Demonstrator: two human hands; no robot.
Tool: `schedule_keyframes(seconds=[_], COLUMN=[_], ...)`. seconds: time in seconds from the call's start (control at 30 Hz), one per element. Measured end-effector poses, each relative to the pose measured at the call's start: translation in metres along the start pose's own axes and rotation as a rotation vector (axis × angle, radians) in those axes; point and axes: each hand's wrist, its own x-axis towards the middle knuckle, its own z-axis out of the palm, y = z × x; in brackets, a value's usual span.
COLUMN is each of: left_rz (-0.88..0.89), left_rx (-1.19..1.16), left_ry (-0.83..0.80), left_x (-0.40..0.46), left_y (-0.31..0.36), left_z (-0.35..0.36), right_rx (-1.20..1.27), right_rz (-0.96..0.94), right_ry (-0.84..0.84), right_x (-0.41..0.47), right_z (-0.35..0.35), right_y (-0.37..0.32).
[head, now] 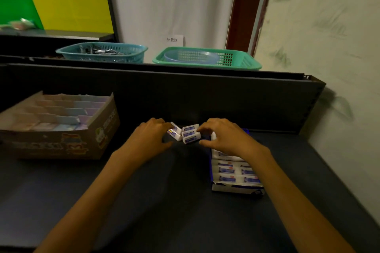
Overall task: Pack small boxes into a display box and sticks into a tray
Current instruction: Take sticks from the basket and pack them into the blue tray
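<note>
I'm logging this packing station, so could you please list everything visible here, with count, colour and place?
small boxes: about four loose, white with blue labels, on the black shelf between the hands
display box: one, blue and white, part filled with rows of small boxes, under the right hand
cardboard tray: one, brown, pastel dividers inside, at left
teal basket: one, holding metal items, upper ledge left
green basket: one, with a bluish bowl inside, upper ledge right
paper sign: one, white, on the wall above the baskets
left hand: one, fingers touching the leftmost small box
right hand: one, fingertips at the loose boxes
</note>
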Motion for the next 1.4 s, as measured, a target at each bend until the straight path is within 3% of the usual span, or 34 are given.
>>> schedule_keyframes(seconds=[0.2, 0.5, 0.93, 1.4], left_rz=[-0.062, -0.014, 0.189, 0.147], left_rx=[0.028, 0.025, -0.093, -0.228], left_ry=[-0.051, -0.075, -0.166, -0.077], left_x=[-0.007, 0.0, 0.02, 0.002], left_y=[-0.033, -0.064, -0.073, -0.081], left_z=[0.0, 0.011, 0.025, 0.017], right_rx=[0.01, -0.044, -0.17, -0.038], right_rz=[0.014, 0.04, 0.041, 0.088], right_ry=[-0.019, -0.1, -0.168, -0.162], right_x=[0.028, 0.059, 0.07, 0.059], right_z=[0.015, 0.032, 0.043, 0.046], right_y=[-0.02, -0.04, -0.05, -0.053])
